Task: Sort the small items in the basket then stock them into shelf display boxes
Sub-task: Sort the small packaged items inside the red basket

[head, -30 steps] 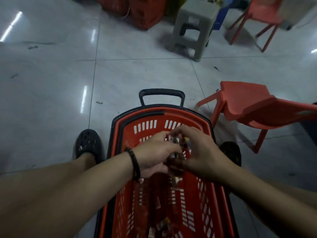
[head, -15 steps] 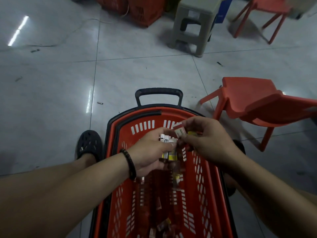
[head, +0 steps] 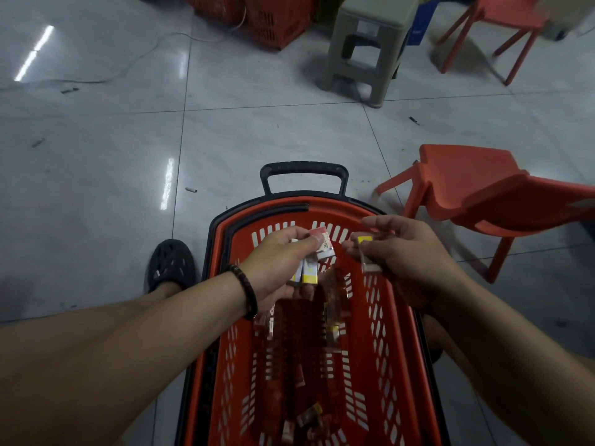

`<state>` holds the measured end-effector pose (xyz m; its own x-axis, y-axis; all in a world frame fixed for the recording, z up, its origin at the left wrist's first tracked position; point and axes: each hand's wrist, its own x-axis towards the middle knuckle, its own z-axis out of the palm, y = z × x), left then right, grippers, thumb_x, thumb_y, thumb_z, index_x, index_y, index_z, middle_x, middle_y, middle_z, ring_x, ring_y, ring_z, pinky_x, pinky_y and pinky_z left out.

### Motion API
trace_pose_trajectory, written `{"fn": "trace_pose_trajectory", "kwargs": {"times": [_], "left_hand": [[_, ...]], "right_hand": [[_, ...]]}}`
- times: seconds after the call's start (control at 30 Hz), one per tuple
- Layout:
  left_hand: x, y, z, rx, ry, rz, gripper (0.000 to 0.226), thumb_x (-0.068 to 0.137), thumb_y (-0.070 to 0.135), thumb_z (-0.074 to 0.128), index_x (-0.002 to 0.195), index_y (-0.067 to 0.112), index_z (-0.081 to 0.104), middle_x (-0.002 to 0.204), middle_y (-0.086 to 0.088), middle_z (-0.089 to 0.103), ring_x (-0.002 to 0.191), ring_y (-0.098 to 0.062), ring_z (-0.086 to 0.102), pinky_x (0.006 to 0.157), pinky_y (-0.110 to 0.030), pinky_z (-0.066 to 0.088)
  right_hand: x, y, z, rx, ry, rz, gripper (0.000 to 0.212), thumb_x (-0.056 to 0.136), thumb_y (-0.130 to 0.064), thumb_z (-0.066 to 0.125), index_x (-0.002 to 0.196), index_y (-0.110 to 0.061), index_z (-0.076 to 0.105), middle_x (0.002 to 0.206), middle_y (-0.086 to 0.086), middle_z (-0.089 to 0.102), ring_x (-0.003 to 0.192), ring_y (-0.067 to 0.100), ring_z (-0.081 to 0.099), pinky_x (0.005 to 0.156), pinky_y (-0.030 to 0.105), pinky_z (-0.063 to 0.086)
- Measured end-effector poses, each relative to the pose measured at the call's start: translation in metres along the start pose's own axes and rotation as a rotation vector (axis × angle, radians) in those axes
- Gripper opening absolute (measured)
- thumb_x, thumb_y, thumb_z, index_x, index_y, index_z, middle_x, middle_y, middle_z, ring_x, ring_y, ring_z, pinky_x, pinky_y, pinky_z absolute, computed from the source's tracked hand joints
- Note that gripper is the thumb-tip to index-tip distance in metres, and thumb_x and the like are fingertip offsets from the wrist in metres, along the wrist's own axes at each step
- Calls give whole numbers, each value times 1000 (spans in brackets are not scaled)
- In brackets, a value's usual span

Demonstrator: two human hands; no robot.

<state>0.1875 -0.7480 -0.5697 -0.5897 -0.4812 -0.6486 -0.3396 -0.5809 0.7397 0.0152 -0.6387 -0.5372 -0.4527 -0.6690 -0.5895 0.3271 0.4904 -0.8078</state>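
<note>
A red plastic basket (head: 391, 317) with a black pull handle (head: 304, 169) stands on the floor between my feet. Over its far end my left hand (head: 277, 265) grips a bunch of small packets (head: 314, 262), white, yellow and red. My right hand (head: 409, 262) is a little to the right of it and pinches one small clear packet with a yellow end (head: 367, 255). Several more small packets (head: 309, 416) lie loose on the basket's floor.
A red plastic chair (head: 476, 194) stands close on the right. Farther back are a grey stool (head: 367, 46), another red chair (head: 502, 24) and red crates (head: 267, 17). A white cable (head: 138, 56) and bits of litter lie on the tiled floor. My shoe (head: 172, 262) is left of the basket.
My hands were joined over the bunch of packets; they have now come apart. My right hand has drawn to the right with one packet, and my left keeps the bunch.
</note>
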Motion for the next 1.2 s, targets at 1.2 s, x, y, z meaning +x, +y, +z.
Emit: {"fn": "trace_pose_trajectory", "kwargs": {"times": [1.2], "left_hand": [[1,-10,-12,295,42,-11,11,107,33,55,115,26,59,129,-2,59,104,-27,75,83,-49,65]], "right_hand": [[-17,149,73,650,174,307,40,90,-39,81,111,-5,79,90,12,75,61,14,62,49,25,48]]}}
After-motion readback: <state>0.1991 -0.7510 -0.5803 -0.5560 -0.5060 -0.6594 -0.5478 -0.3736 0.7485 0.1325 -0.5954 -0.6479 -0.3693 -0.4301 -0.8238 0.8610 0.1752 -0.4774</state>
